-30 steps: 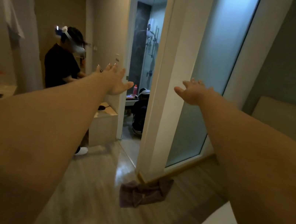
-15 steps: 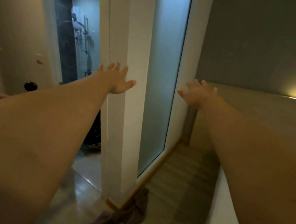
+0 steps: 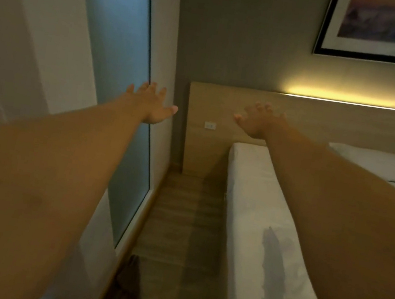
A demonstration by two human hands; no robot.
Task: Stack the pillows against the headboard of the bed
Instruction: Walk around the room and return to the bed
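Both my arms stretch straight out in front of me. My left hand (image 3: 150, 104) is open with fingers spread, in front of the frosted glass panel (image 3: 124, 65). My right hand (image 3: 257, 121) is open too, held before the wooden headboard (image 3: 350, 124). The bed (image 3: 255, 200) with its white sheet runs along the right, and one white pillow (image 3: 375, 163) lies flat on it near the headboard, partly hidden behind my right forearm. Neither hand touches anything.
A narrow strip of wood floor (image 3: 180, 219) runs between the bed and the glass wall. A dark cloth (image 3: 125, 290) lies crumpled on the floor by the wall's base. A framed picture (image 3: 374, 24) hangs above the lit headboard, which carries a small socket (image 3: 210, 125).
The view has swung to the right: the doorway, bathroom and another person have left the frame, and the bed, headboard and pillow have come in. My hands stay open and outstretched.
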